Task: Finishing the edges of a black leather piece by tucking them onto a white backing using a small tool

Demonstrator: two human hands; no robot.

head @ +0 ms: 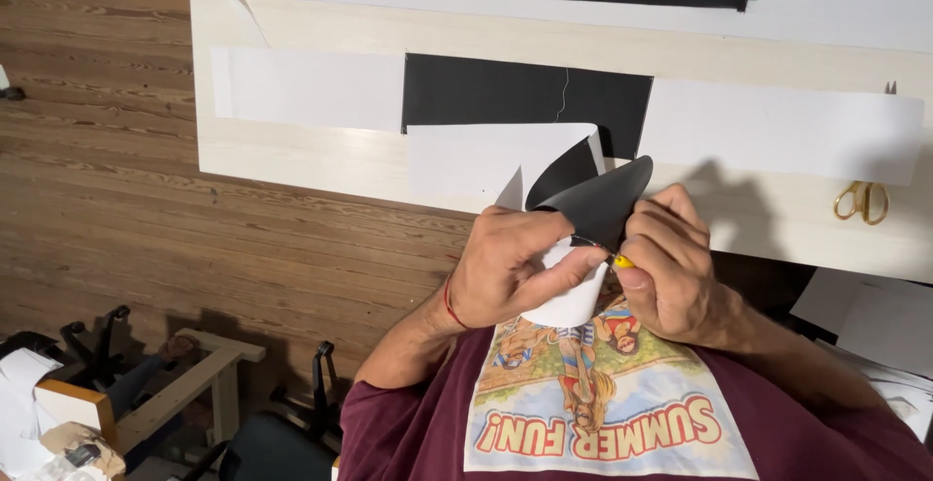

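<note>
Head view is showing both hands gripping one curled sheet (pixel 595 204), black on one side, white on the other: left hand (pixel 515 267) pinching its white part, right hand (pixel 671 267) pressing a yellow-tipped tool (pixel 620 261) to it. Beyond the sheet, white strips (pixel 777 131) and black paper (pixel 505 92) are lying on the surface (pixel 321 155); scissors (pixel 861 199) are lying right of it.

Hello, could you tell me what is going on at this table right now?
A person holds a curled sheet, black on one side and white on the other, in the left hand. The right hand presses a small yellow-tipped tool against it. Gold-handled scissors lie apart on the pale table, among flat black and white sheets.
</note>
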